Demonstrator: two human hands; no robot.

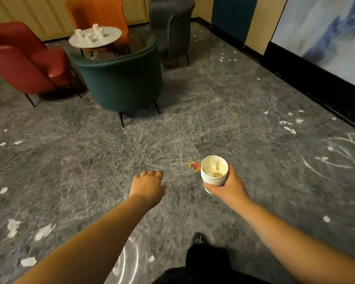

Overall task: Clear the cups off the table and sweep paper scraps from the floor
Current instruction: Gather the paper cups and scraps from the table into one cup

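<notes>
My right hand (pixel 229 186) grips a stack of nested white paper cups (pixel 213 172) with crumpled paper inside the top one, held above the grey floor. My left hand (pixel 148 186) hangs in front of me, palm down, fingers loosely curled, holding nothing. Far off at the upper left, a round white table (pixel 111 38) carries several white cups (pixel 88 34). White paper scraps (pixel 288 128) lie scattered over the floor, with more paper scraps (pixel 13 227) near my left side.
Four armchairs ring the table: red (pixel 25 58), orange (pixel 98 11), green (pixel 121 78) and grey (pixel 172 23). A small red and yellow wrapper (pixel 194 166) lies on the floor beside the cups. A wall with a black skirting (pixel 316 87) runs along the right. My dark shoe (pixel 198 239) is below.
</notes>
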